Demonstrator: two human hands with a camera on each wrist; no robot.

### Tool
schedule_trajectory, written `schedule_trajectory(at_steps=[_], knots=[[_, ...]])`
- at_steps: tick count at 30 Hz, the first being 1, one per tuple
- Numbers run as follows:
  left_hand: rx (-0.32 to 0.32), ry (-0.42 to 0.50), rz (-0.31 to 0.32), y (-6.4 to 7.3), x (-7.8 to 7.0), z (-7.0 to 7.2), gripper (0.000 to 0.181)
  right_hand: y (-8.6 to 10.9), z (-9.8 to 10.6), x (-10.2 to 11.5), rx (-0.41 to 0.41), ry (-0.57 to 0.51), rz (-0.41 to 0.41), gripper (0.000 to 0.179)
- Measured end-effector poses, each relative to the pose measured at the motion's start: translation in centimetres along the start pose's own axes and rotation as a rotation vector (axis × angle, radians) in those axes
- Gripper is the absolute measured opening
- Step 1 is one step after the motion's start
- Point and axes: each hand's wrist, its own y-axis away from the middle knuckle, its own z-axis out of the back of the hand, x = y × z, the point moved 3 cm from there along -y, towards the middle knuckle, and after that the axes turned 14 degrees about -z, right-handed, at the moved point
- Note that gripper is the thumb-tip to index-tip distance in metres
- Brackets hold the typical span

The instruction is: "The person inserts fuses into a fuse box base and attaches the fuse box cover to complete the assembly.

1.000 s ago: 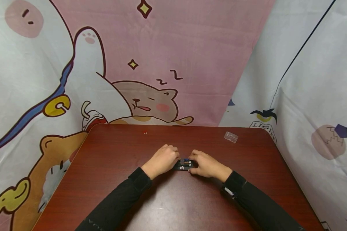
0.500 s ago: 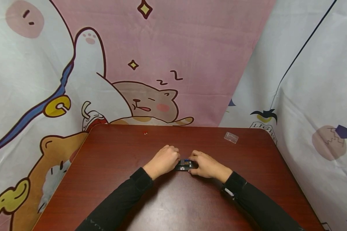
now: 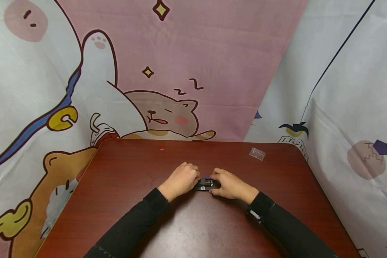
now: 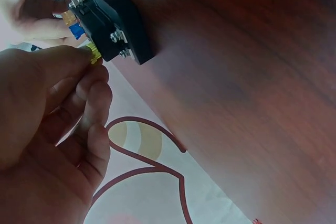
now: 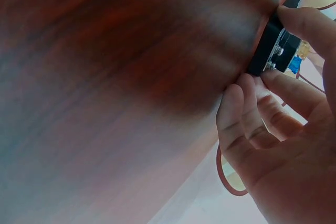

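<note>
A small black fuse block [image 3: 204,188] with screw terminals sits at the middle of the table between both hands. My left hand [image 3: 182,181] is at its left end, thumb and finger pinching a yellow blade fuse [image 4: 95,54] right at the block's edge. Beside that fuse, a blue blade fuse [image 4: 77,30] and an orange one [image 4: 69,17] stand in the block. My right hand [image 3: 230,184] grips the right end of the block, thumb along the near side and fingers on the far side. The palm hides that end in the head view.
A clear plastic cover [image 3: 257,153] lies at the back right of the brown table [image 3: 135,157]. Small red pieces [image 3: 161,148] lie near the back edge, left of centre. A printed cloth [image 3: 225,71] hangs behind the table.
</note>
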Motion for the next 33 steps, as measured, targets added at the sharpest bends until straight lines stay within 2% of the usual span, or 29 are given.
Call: schedule_trajectory(at_steps=[9, 18, 27, 33], knots=[[-0.026, -0.039, 0.000, 0.4, -0.2, 0.0, 0.010, 0.1, 0.1, 0.0, 0.002, 0.006, -0.009, 0.047], [-0.057, 0.013, 0.022, 1.2, 0.3, -0.1, 0.010, 0.1, 0.2, 0.0, 0.014, 0.010, -0.018, 0.050], [-0.059, 0.003, 0.069, 2.4, 2.3, 0.3, 0.011, 0.0, 0.2, -0.2, 0.018, -0.001, -0.028, 0.052], [-0.090, 0.010, 0.111, 3.5, 4.2, 0.2, 0.012, 0.1, 0.1, -0.2, 0.028, 0.002, -0.035, 0.052]])
